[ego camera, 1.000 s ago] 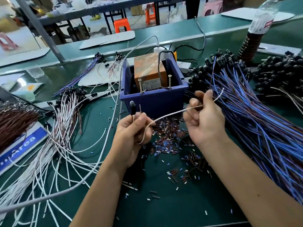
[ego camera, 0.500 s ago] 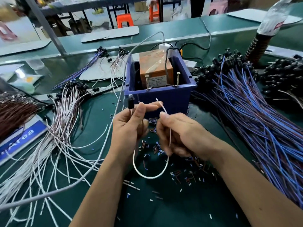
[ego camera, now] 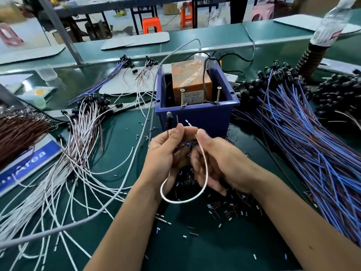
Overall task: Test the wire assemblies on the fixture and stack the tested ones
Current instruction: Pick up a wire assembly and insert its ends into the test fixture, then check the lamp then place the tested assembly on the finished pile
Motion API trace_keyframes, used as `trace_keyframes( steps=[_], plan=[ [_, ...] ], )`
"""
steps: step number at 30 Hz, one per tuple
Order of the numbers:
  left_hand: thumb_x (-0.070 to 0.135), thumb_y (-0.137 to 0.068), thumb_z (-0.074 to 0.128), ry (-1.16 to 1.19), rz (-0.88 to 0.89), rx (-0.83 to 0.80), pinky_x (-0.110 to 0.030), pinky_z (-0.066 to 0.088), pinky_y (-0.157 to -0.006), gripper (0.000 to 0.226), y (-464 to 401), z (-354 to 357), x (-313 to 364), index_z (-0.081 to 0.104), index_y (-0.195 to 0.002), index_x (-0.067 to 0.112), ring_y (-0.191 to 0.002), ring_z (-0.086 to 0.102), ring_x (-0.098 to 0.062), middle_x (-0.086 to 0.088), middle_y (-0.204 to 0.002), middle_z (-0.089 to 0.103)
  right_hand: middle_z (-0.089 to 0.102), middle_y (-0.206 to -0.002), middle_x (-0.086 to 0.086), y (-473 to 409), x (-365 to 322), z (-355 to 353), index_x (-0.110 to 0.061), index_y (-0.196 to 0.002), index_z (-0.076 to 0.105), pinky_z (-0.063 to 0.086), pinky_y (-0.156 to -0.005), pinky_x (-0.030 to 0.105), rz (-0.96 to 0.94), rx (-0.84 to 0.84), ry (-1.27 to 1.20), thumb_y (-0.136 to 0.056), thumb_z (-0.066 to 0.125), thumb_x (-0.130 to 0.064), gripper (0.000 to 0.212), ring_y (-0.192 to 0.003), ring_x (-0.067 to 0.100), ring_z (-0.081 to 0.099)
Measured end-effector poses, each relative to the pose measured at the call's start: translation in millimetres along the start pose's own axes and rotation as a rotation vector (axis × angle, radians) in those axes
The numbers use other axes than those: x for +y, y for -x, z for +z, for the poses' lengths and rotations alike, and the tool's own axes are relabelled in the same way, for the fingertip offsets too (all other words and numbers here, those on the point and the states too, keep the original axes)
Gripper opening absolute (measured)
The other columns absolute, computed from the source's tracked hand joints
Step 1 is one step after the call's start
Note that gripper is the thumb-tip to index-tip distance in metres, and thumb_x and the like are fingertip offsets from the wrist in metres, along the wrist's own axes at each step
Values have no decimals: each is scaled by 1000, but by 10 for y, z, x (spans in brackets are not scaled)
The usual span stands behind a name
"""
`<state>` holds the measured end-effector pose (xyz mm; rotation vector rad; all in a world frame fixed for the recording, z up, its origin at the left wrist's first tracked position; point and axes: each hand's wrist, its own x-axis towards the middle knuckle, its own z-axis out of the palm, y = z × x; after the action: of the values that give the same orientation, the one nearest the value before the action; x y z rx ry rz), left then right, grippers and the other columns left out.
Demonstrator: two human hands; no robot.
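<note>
While the left hand (ego camera: 166, 151) pinches the white wire assembly (ego camera: 183, 200) just below its black tip, the right hand (ego camera: 216, 163) grips the other end. Head view, versus half a second ago: both hands sit slightly closer together, just in front of the blue fixture box (ego camera: 197, 116). Loop hangs below the hands as before, over cut sleeve scraps (ego camera: 230, 210) on the green counter (ego camera: 195, 251). White wire pile (ego camera: 78, 153) on the left and blue wire pile (ego camera: 304, 145) on the right are unchanged.
</note>
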<state>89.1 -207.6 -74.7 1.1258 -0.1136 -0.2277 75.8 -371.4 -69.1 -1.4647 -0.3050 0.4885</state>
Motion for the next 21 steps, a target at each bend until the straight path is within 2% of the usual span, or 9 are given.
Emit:
trace_keyframes(
  steps=[2, 4, 6, 8, 11, 13, 15, 17, 21],
  plan=[
    [37, -92, 63, 39, -18, 50, -19, 50, -48, 28, -19, -3, 20, 81, -82, 17, -56, 67, -9, -9, -91, 79, 61, -59, 16, -37, 2, -48, -12, -75, 65, 32, -34, 19, -56, 151, -38, -99, 35, -73, 72, -33, 15, 43],
    [41, -91, 65, -14, -49, 29, -22, 46, -52, 28, -26, -3, 12, 79, -80, 19, -63, 63, -15, -8, -89, 78, 60, -63, 12, -75, 20, -92, -14, -82, 72, 31, -35, 18, -122, 291, -48, -101, 44, -64, 61, -36, 14, 41],
    [45, -88, 69, -57, -93, -34, -21, 44, -54, 27, -25, 5, -9, 77, -81, 20, -67, 64, -17, -8, -86, 76, 58, -65, 3, -90, 46, -93, -8, -93, 71, 31, -35, 18, -175, 321, -30, -106, 52, -45, 43, -39, 12, 40],
    [48, -84, 71, -73, -122, -61, -22, 46, -55, 29, -32, 7, -27, 76, -81, 20, -69, 68, -23, -8, -84, 75, 58, -64, -2, -87, 58, -71, -8, -95, 70, 31, -35, 19, -200, 324, -27, -106, 58, -32, 29, -40, 11, 40],
    [49, -85, 70, -83, -121, -67, -38, 37, -69, 32, -55, -18, -46, 75, -84, 18, -87, 54, -40, -8, -86, 73, 63, -66, 0, -75, 34, -59, -14, -91, 74, 31, -35, 20, -209, 366, -61, -101, 66, -24, 16, -42, 10, 40],
    [48, -87, 69, -91, -130, -68, -34, 44, -70, 30, -55, -31, -48, 77, -87, 19, -77, 65, -28, -7, -89, 75, 65, -65, 0, -69, 19, -61, -15, -88, 76, 31, -36, 20, -211, 411, -86, -99, 68, -21, 15, -43, 9, 42],
    [44, -89, 68, -64, -144, -65, -18, 44, -54, 28, -40, -25, -37, 80, -92, 18, -60, 58, -10, -9, -95, 78, 64, -64, 1, -69, 5, -66, -16, -86, 79, 30, -36, 19, -224, 474, -113, -98, 68, -19, 17, -42, 9, 42],
    [41, -89, 67, -75, -152, -49, -14, 32, -48, 28, -39, -21, -47, 81, -97, 18, -67, 41, -14, -10, -100, 79, 61, -63, 1, -66, -6, -77, -15, -84, 80, 30, -37, 20, -240, 529, -148, -98, 68, -18, 19, -42, 9, 41],
    [36, -84, 70, -47, -138, 18, -29, 42, -70, 25, -73, -26, -98, 83, -90, 15, -90, 37, -28, -11, -91, 79, 58, -63, -2, -68, -10, -81, -13, -83, 80, 29, -37, 21, -242, 542, -189, -98, 68, -16, 20, -42, 9, 41]
  ],
)
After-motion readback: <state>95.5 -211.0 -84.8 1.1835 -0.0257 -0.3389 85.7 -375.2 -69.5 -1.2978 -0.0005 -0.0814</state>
